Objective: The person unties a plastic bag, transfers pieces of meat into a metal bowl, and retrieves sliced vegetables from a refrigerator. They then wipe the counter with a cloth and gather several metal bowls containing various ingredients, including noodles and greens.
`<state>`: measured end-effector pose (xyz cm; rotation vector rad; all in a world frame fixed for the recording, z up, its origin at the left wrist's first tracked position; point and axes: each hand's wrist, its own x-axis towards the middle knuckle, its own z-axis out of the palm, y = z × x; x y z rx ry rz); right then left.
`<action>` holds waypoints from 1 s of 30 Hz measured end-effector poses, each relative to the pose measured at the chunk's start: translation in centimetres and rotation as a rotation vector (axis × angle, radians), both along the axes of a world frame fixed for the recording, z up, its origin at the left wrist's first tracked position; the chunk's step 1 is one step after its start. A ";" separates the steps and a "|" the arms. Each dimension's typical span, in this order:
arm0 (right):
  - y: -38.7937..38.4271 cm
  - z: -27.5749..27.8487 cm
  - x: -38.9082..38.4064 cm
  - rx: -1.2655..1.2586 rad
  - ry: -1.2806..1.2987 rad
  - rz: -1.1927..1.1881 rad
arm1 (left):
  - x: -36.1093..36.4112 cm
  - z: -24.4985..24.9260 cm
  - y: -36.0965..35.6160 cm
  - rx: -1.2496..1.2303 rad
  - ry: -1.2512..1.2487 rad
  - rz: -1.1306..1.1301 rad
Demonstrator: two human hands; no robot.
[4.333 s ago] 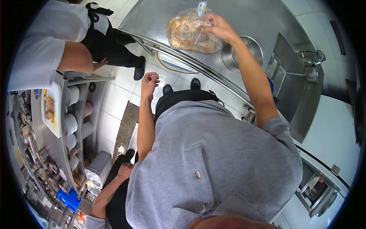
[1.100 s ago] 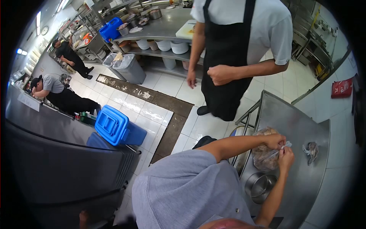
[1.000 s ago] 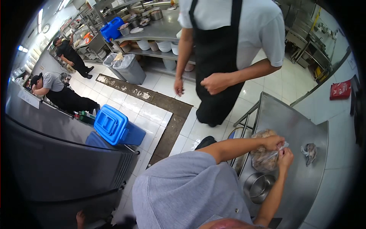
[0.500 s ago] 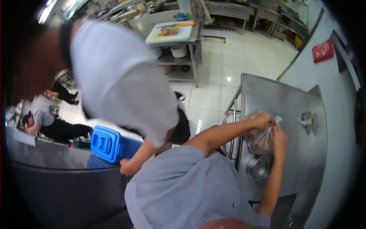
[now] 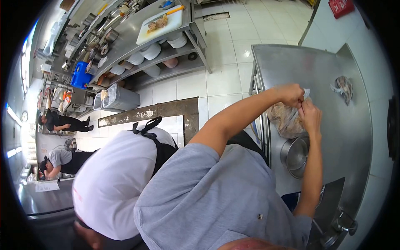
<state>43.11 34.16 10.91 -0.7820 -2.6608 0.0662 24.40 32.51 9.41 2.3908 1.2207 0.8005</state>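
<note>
"What was the biggest thing in front of the hands?"

"The steel table, under everything they worked over. Off to the left, a co-worker in a white shirt bent low"

"And on the table?"

"A bulging plastic bag, near the table's edge. A metal pot sat just beside it, on the wearer's side, with the right forearm alongside. Well apart, over to the right, lay a small wrapped bundle"

"Which way did the bag lie from the hands?"

"Its body lay to the left of the right hand, and on the wearer's side of the left hand. Its gathered neck pointed up to where they met. The long axis was hard to judge, with the body so lumpy"

"Which hand was nearer?"

"Neither, really; both were at the neck, though the left forearm passed close over the body's far side"

"How open were they?"

"Hardly at all. The left was curled into a fist around the gathered plastic, and the right pinched it close by, fingertips nearly touching the left's. I couldn't tell exactly how the fingers overlapped. A whitish tip of plastic stuck out past them"
</note>
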 end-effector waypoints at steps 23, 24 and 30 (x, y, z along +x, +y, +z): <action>1.3 -2.5 1.7 -0.369 0.315 0.076 | -0.1 -0.4 -1.1 0.063 -0.084 -0.020; 1.3 -2.5 1.6 -0.383 0.334 0.073 | -0.1 -0.6 -1.2 0.056 -0.066 0.009; 1.1 -2.2 1.4 -0.470 0.360 -0.004 | 0.0 -1.0 -1.8 0.037 -0.080 0.081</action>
